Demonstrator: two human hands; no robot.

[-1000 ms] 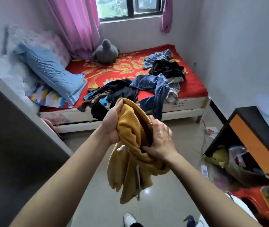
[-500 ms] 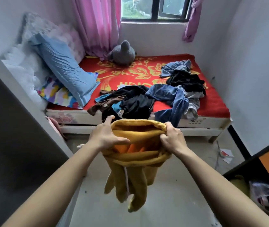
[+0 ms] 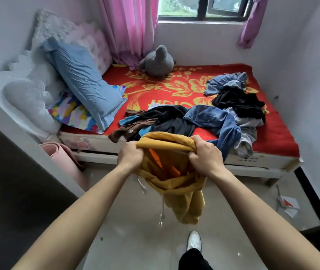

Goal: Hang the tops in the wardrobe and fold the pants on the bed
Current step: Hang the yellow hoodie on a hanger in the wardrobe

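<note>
A mustard-yellow hooded top point(image 3: 176, 180) hangs in front of me above the floor, its hem stretched open so the orange lining shows. My left hand point(image 3: 130, 155) grips the bunched hem on the left, and my right hand point(image 3: 206, 155) grips it on the right. White drawstrings dangle below. On the red flowered bed point(image 3: 280, 137) lies a heap of clothes: blue jeans point(image 3: 213, 118), dark garments point(image 3: 172, 119), a black piece point(image 3: 239, 102) and a pale blue denim piece point(image 3: 225, 82).
A dark wardrobe side point(image 3: 15, 182) stands close on my left. A blue pillow point(image 3: 85, 84), white bedding and a grey plush toy point(image 3: 158, 62) lie on the bed. A rolled pink mat point(image 3: 65, 160) leans by the bed frame. Papers point(image 3: 289, 205) lie on the floor at right.
My hands moved apart and pulled the top's hem open wide. My view has moved closer to the bed, and the black-and-orange shelf at right has left the frame.
</note>
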